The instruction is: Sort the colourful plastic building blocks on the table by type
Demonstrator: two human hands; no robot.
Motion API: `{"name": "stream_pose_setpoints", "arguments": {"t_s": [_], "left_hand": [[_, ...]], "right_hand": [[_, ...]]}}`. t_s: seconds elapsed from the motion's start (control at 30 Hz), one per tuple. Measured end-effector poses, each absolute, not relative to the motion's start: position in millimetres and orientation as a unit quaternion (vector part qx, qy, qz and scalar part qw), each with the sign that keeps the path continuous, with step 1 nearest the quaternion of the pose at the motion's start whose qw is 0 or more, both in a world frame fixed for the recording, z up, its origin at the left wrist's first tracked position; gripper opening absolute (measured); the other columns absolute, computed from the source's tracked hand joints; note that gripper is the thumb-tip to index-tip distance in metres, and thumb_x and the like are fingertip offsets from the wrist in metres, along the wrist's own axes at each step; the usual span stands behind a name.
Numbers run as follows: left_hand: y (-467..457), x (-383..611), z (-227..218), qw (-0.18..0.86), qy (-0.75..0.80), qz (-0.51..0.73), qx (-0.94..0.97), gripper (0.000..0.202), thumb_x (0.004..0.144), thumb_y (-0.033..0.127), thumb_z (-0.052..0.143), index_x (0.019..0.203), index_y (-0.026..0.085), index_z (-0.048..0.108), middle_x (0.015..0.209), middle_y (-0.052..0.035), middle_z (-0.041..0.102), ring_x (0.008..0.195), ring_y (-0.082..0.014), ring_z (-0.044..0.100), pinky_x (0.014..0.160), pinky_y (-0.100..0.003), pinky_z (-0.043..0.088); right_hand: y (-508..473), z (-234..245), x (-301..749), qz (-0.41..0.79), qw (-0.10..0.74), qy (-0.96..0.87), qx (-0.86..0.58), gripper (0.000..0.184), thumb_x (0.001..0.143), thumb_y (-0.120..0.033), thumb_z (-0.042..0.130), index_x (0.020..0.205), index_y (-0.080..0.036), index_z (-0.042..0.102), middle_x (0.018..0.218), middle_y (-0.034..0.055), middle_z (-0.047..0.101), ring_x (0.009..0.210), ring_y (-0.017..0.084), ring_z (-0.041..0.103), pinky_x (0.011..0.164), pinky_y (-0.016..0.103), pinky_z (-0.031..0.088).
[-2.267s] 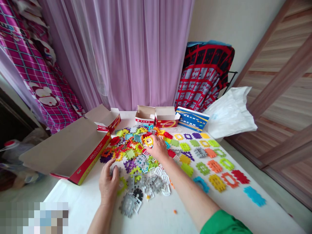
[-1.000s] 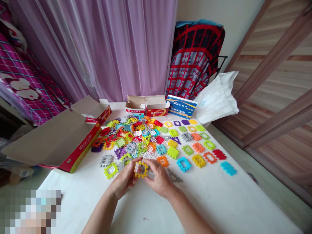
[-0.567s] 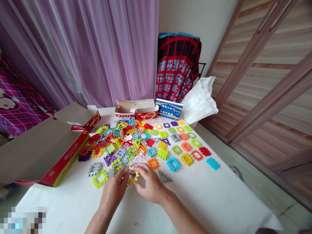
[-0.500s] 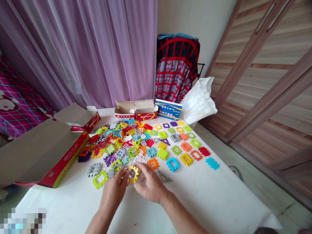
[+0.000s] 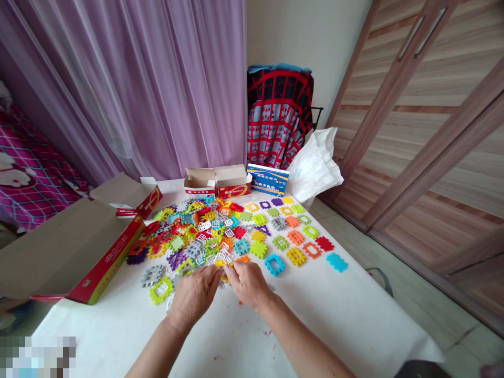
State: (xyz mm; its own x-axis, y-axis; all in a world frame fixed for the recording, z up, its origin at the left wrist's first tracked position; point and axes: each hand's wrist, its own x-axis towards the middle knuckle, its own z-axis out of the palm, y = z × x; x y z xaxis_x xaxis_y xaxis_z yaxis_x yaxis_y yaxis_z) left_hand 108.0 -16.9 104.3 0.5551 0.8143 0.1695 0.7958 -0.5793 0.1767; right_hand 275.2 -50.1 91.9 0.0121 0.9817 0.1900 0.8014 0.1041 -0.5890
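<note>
My left hand (image 5: 192, 303) and right hand (image 5: 248, 286) come together, their fingertips pinching a yellow plastic piece (image 5: 224, 275), mostly hidden, at the near edge of the heap of colored pieces (image 5: 197, 231). A close, steady pinch suits something this small.

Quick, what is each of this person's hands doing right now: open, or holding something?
Left hand: closed, apparently gripping a yellow plastic building piece, which is mostly hidden.
Right hand: closed, apparently pinching the same piece.
</note>
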Motion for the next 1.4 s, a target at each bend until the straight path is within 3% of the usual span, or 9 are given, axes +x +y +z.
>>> {"name": "stream_pose_setpoints", "arguments": {"t_s": [0.2,0.37,0.43,0.63,0.97,1.07,1.23,1.33,1.4], "left_hand": [[-16,111,96,-0.020,0.378,0.206,0.902,0.044,0.102,0.036,0.026,0.073,0.021,0.055,0.064,-0.0020,0.062,0.058,-0.0146,0.060,0.056,-0.026,0.036],[-19,106,91,0.048,0.384,0.240,0.890,0.040,0.102,0.034,0.030,0.071,0.021,0.053,0.060,0.0004,0.059,0.054,-0.0122,0.057,0.055,-0.024,0.036],[-20,104,90,0.058,0.398,0.231,0.886,0.040,0.101,0.035,0.031,0.070,0.021,0.053,0.059,0.0005,0.059,0.053,-0.0124,0.057,0.054,-0.025,0.034],[-23,105,91,0.063,0.386,0.193,0.900,0.037,0.100,0.033,0.033,0.077,0.022,0.059,0.068,-0.0004,0.066,0.060,-0.0136,0.062,0.055,-0.025,0.036],[-34,105,109,-0.077,0.280,0.298,0.910,0.031,0.099,0.025,0.038,0.074,0.021,0.056,0.063,-0.0001,0.058,0.057,-0.0119,0.056,0.055,-0.024,0.038],[-26,101,109,-0.034,0.435,0.227,0.871,0.031,0.100,0.030,0.037,0.083,0.021,0.062,0.070,-0.0024,0.064,0.064,-0.0142,0.062,0.057,-0.024,0.040],[-16,93,113,0.050,0.601,0.090,0.793,0.040,0.095,0.040,0.044,0.129,0.023,0.058,0.108,-0.0104,0.068,0.080,-0.0210,0.068,0.062,-0.029,0.046],[-23,101,116,0.163,0.570,0.188,0.783,0.045,0.094,0.052,0.040,0.119,0.024,0.064,0.110,-0.0101,0.067,0.078,-0.0196,0.067,0.064,-0.031,0.047],[-30,113,114,0.315,0.525,0.251,0.750,0.050,0.091,0.062,0.038,0.097,0.022,0.068,0.089,-0.0064,0.068,0.065,-0.0159,0.062,0.059,-0.028,0.046]], "right_hand": [[-51,89,276,0.314,0.418,-0.591,-0.615,0.046,0.095,-0.051,0.033,0.064,-0.021,0.050,0.059,0.0036,0.061,0.058,0.015,0.059,0.058,0.024,0.039],[-52,88,281,0.461,0.403,-0.558,-0.560,0.049,0.089,-0.062,0.039,0.064,-0.021,0.050,0.053,0.0005,0.057,0.047,0.014,0.052,0.052,0.025,0.040],[-49,92,284,0.473,0.366,-0.583,-0.550,0.046,0.088,-0.059,0.042,0.063,-0.021,0.050,0.054,-0.0007,0.056,0.050,0.014,0.052,0.054,0.025,0.040],[-39,97,283,0.325,0.324,-0.687,-0.563,0.046,0.088,-0.050,0.044,0.054,-0.021,0.044,0.051,-0.0021,0.048,0.057,0.013,0.047,0.057,0.025,0.033],[-31,82,282,0.544,0.475,-0.373,-0.583,0.055,0.077,-0.072,0.053,0.066,-0.019,0.057,0.056,-0.0012,0.054,0.048,0.009,0.047,0.046,0.021,0.036],[-30,90,292,0.534,0.500,-0.390,-0.560,0.059,0.073,-0.077,0.056,0.070,-0.018,0.059,0.059,-0.0009,0.056,0.049,0.009,0.047,0.046,0.021,0.037],[-31,96,305,0.495,0.505,-0.443,-0.550,0.057,0.073,-0.078,0.054,0.070,-0.021,0.054,0.053,-0.0043,0.050,0.044,0.009,0.041,0.042,0.022,0.035],[-33,95,303,0.468,0.502,-0.469,-0.557,0.055,0.076,-0.074,0.053,0.081,-0.020,0.060,0.055,-0.0045,0.050,0.045,0.010,0.042,0.043,0.023,0.035],[-36,94,299,0.442,0.493,-0.502,-0.556,0.054,0.082,-0.070,0.050,0.092,-0.019,0.066,0.057,-0.0034,0.052,0.047,0.011,0.044,0.045,0.024,0.037]]}}
